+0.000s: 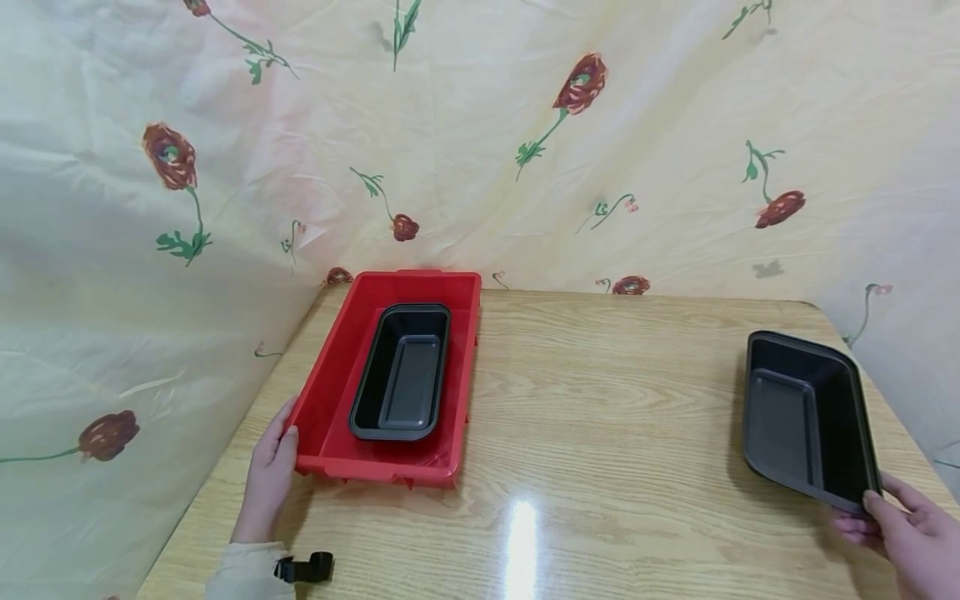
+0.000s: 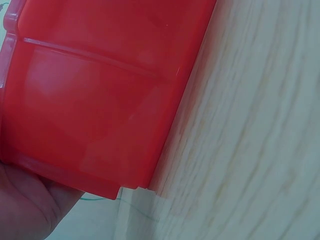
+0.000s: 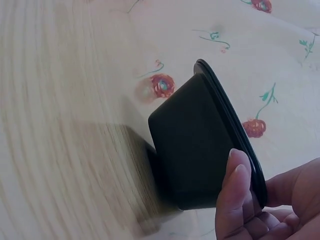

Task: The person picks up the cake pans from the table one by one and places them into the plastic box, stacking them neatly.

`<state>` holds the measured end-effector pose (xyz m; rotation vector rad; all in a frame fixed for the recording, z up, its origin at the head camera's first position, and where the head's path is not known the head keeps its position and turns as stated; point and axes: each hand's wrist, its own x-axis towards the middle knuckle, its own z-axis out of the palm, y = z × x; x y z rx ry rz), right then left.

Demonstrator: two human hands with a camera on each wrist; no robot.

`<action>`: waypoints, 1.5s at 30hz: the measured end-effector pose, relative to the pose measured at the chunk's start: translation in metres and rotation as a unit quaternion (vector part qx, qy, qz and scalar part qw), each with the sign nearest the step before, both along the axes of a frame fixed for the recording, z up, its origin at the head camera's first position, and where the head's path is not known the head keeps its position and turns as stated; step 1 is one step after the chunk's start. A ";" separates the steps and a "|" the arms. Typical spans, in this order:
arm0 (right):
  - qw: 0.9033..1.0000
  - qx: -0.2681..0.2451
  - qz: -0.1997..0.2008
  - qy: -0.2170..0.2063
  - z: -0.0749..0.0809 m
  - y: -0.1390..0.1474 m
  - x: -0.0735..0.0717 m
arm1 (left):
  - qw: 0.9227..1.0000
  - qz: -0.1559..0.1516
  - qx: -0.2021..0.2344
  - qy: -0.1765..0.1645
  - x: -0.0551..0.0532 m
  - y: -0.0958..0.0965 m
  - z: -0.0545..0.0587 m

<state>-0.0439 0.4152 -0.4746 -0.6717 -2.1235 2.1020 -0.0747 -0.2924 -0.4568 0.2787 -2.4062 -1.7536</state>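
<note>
- Extends the left arm up from the lower left, with a pale sleeve (image 1: pixel 246 573) and a black wrist strap (image 1: pixel 303 568) just behind the wrist.
- Grips the near left corner of the red tray (image 1: pixel 390 471) with the left hand (image 1: pixel 268 479), bringing the thumb to the rim and the other fingers along the outer left wall; cannot make out those fingertips.
- Holds the left hand roughly in line with its forearm, pointing away toward the tray.
- Reaches in from the lower right with the right hand (image 1: pixel 907 529), palm turned inward and fingers pointing left.
- Pinches a near corner of the held black pan (image 1: pixel 783 417) between the right thumb, over the rim, and the fingers, curled beneath against the outer wall.
- Tilts that pan at the table's right side, bottom toward the wooden table (image 1: pixel 600 400); cannot tell whether any edge touches down.
- Has a second black pan (image 1: pixel 408 383) inside the tray, at the table's left side, well apart from the right hand.
</note>
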 end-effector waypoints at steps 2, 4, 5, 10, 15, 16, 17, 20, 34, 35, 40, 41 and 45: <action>1.000 -0.009 -0.001 0.001 0.000 -0.001 0.000 | 1.000 -0.001 0.002 0.000 0.000 0.000 0.000; 1.000 -0.025 -0.001 0.016 -0.001 -0.001 0.000 | 1.000 -0.001 0.005 -0.001 0.000 0.001 0.001; 0.999 -0.029 -0.001 0.019 -0.001 -0.001 0.000 | 1.000 -0.002 0.006 0.000 0.000 0.001 0.001; 1.000 -0.026 -0.002 0.000 -0.001 -0.003 -0.002 | 1.000 -0.002 0.005 0.002 -0.001 0.001 0.001; 1.000 -0.023 0.006 -0.015 0.003 -0.008 -0.004 | 1.000 -0.002 0.004 0.003 -0.001 0.001 0.001; 1.000 -0.023 0.007 -0.014 0.004 -0.010 -0.004 | 1.000 -0.001 0.005 0.002 -0.001 0.001 0.001; 1.000 -0.022 0.008 -0.013 0.005 -0.011 -0.004 | 1.000 -0.001 0.006 0.002 -0.001 0.001 0.001; 1.000 -0.028 0.009 -0.002 0.008 -0.016 -0.003 | 1.000 0.000 0.008 -0.002 -0.001 0.001 0.002; 0.999 -0.024 0.028 0.021 0.018 -0.031 -0.001 | 1.000 0.002 0.004 -0.005 -0.001 0.001 0.001; 0.999 -0.022 0.030 0.020 0.018 -0.031 -0.001 | 1.000 0.002 0.004 -0.005 -0.001 0.000 0.001; 0.999 -0.016 0.043 0.018 0.019 -0.032 -0.001 | 1.000 0.003 0.002 -0.006 -0.001 0.001 0.001; 0.999 -0.013 0.045 0.018 0.020 -0.033 -0.001 | 1.000 0.003 0.002 -0.007 0.000 0.001 0.001; 0.998 -0.014 0.055 0.025 0.023 -0.038 0.001 | 1.000 0.002 0.004 -0.006 0.000 0.000 0.001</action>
